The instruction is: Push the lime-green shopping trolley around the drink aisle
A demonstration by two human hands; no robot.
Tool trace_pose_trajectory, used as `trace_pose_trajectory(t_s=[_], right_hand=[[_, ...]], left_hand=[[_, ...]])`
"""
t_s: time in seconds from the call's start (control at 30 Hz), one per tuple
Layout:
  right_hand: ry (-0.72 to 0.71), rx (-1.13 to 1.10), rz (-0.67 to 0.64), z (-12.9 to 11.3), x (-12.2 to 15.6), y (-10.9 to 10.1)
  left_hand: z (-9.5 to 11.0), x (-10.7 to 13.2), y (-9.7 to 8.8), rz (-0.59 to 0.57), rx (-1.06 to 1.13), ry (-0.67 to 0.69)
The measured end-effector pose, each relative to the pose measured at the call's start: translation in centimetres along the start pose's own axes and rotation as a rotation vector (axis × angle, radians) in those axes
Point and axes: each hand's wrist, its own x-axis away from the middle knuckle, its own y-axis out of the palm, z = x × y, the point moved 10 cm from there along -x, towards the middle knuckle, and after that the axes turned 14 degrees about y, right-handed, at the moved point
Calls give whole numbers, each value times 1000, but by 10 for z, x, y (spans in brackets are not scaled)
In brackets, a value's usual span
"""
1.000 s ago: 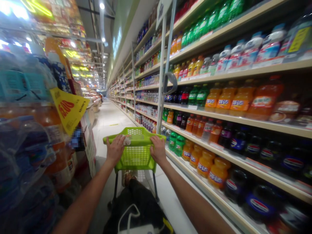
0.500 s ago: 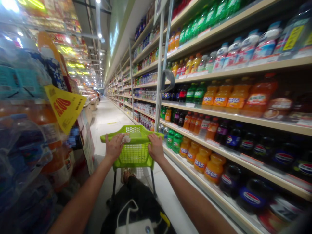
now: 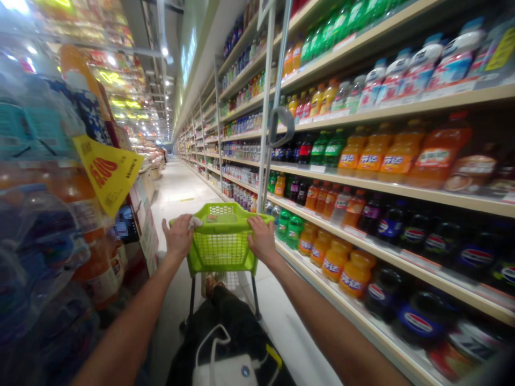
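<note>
Ahead of me stands a green plastic shopping cart (image 3: 221, 252), with its handle (image 3: 223, 226) crossing the near side. My left hand (image 3: 179, 236) lies at the handle's left end. It is closed on a crumpled white tissue (image 3: 195, 222), which shows at its thumb side against the handle. My right hand (image 3: 262, 238) is wrapped over the handle near its right end. The basket's inside is mostly hidden behind the handle and the near wall.
Shelves of bottled drinks (image 3: 354, 273) line the right side, close to the cart. A grey loop (image 3: 281, 126) sticks out from a shelf post. Wrapped bottle packs (image 3: 44, 241) and a yellow price sign (image 3: 108, 171) stand at left. The tiled aisle (image 3: 177, 185) runs ahead.
My left hand has slid left along the handle with the tissue, to its left end. My right hand keeps its place on the handle. The right shelves have shifted slightly nearer.
</note>
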Motion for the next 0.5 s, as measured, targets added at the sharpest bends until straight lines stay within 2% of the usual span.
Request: trace_pose_trajectory(t_s=[0.1,0.2,0.3,0.4,0.47,0.5], right_hand=[[-2,6,3,0,1,-1],[-4,2,8,2,2,-1],[-6,-17,12,4,3,0],[-3,-36,15,4,3,-1],[5,-42,15,2,3,-1],[10,-43,13,2,3,-1]], left_hand=[[39,-9,9,-30,61,88],[59,-9,12,-53,91,188],[50,-1,10,-66,82,218],[27,7,3,-12,41,132],[26,8,3,12,37,111],[32,7,5,15,44,120]])
